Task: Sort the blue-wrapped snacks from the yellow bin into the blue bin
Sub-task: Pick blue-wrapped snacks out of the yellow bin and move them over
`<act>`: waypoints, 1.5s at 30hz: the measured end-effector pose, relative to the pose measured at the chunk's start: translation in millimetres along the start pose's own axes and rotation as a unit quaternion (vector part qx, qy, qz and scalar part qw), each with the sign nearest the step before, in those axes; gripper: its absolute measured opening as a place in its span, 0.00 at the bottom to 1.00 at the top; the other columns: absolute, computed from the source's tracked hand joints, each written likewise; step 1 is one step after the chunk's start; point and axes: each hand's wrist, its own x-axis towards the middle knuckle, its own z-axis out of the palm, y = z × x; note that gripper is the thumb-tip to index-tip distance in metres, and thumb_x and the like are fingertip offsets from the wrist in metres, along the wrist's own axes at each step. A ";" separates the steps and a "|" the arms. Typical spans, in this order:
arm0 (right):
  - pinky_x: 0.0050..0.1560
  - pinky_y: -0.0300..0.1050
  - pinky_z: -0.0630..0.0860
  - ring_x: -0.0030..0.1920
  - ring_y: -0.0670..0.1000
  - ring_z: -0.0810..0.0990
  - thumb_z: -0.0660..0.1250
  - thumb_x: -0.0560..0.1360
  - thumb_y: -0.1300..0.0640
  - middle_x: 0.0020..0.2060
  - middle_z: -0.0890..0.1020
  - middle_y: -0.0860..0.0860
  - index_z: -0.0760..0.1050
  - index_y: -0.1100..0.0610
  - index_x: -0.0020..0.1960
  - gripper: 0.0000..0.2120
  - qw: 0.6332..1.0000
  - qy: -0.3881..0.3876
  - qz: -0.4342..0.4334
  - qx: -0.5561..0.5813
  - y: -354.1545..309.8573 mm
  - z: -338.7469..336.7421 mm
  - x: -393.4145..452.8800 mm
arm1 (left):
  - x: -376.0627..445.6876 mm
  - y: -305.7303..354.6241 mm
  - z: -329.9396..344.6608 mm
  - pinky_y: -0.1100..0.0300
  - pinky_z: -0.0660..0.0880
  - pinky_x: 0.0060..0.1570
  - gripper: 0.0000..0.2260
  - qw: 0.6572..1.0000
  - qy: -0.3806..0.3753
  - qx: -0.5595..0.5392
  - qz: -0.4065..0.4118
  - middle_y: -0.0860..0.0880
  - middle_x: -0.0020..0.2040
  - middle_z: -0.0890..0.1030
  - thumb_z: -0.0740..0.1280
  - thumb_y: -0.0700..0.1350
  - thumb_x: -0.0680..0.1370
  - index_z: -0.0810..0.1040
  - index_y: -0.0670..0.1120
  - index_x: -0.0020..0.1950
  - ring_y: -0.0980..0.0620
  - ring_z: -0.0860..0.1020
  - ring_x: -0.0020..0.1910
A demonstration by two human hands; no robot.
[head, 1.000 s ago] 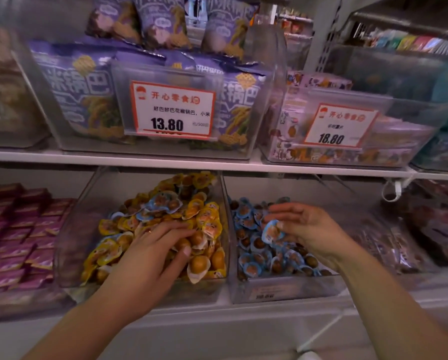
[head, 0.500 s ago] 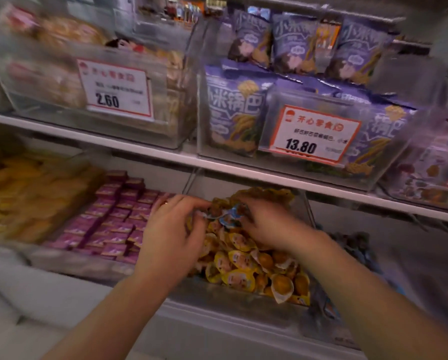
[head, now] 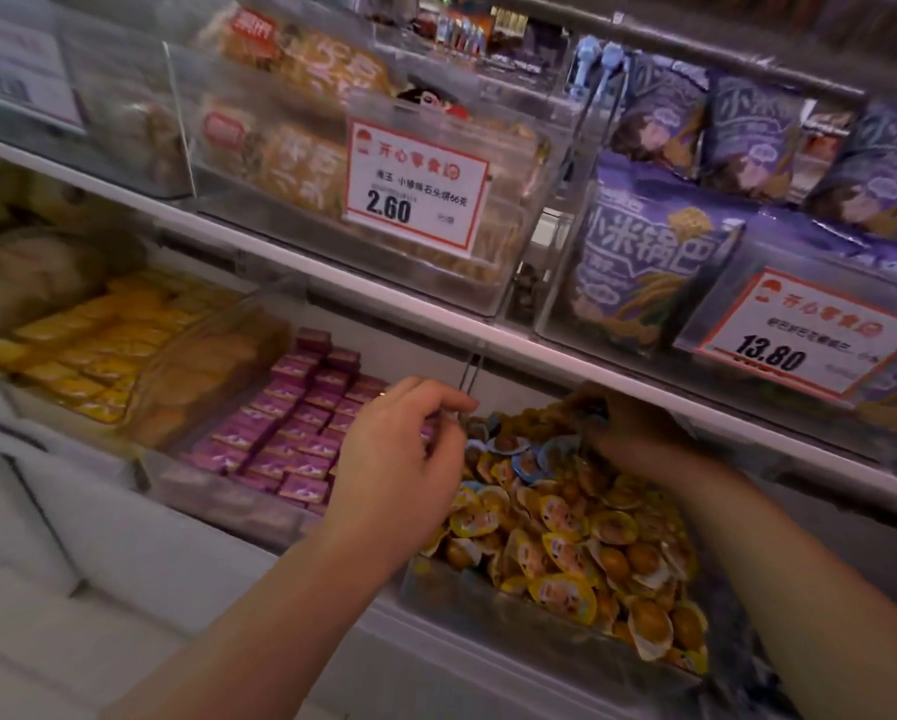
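Lying among yellow-wrapped snacks (head: 566,543) in the yellow bin (head: 519,610), a few blue-wrapped snacks (head: 532,462) sit just right of the left hand (head: 405,459)'s curled fingers (head: 454,407), nearer that hand. Whether those fingers grip anything is unclear. The right hand (head: 623,433)'s fingers dig in behind; their grip is hidden, and the blue bin is out of view.

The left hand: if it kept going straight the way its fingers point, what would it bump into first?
Probably the blue-wrapped snacks at the back of the yellow bin, just beyond the left hand; depth is hard to judge.
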 end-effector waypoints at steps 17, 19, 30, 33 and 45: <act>0.62 0.44 0.74 0.60 0.49 0.77 0.75 0.72 0.52 0.61 0.79 0.48 0.81 0.47 0.59 0.16 0.981 -0.181 -0.076 -0.014 -39.9 23.0 -0.3 | -5.9 4.9 7.7 0.77 0.67 0.46 0.09 0.999 -0.047 0.014 -0.006 0.61 0.48 0.79 0.65 0.41 0.77 0.82 0.52 0.51 0.64 0.75 0.48; 0.57 0.42 0.75 0.57 0.48 0.79 0.76 0.70 0.57 0.55 0.81 0.48 0.83 0.47 0.51 0.11 0.989 -0.133 -0.057 0.040 -30.8 20.5 -2.1 | -5.8 6.7 9.9 0.74 0.70 0.47 0.09 0.999 -0.044 0.000 0.002 0.60 0.48 0.79 0.64 0.40 0.78 0.82 0.51 0.52 0.62 0.77 0.49; 0.52 0.48 0.79 0.53 0.58 0.82 0.69 0.72 0.60 0.55 0.83 0.63 0.80 0.67 0.58 0.17 0.643 -0.036 0.134 0.753 -38.7 -10.2 -103.8 | -23.7 35.5 67.3 0.58 0.77 0.59 0.20 0.967 -0.173 -0.185 -0.014 0.61 0.64 0.74 0.66 0.55 0.78 0.69 0.62 0.70 0.62 0.76 0.62; 0.35 0.39 0.80 0.43 0.53 0.84 0.69 0.71 0.58 0.48 0.84 0.61 0.78 0.67 0.59 0.19 0.576 -0.003 0.176 0.799 -37.6 -14.9 -127.1 | -29.4 42.8 78.0 0.59 0.76 0.59 0.14 0.978 -0.147 -0.144 0.035 0.62 0.60 0.78 0.67 0.50 0.78 0.77 0.59 0.64 0.62 0.77 0.60; 0.30 0.41 0.78 0.38 0.51 0.83 0.69 0.74 0.66 0.38 0.84 0.56 0.83 0.60 0.44 0.05 0.691 0.191 0.198 0.668 84.1 -52.9 -161.6 | -50.4 69.4 125.5 0.54 0.63 0.72 0.26 0.926 -0.324 0.041 0.188 0.64 0.78 0.56 0.49 0.64 0.80 0.61 0.61 0.77 0.62 0.59 0.76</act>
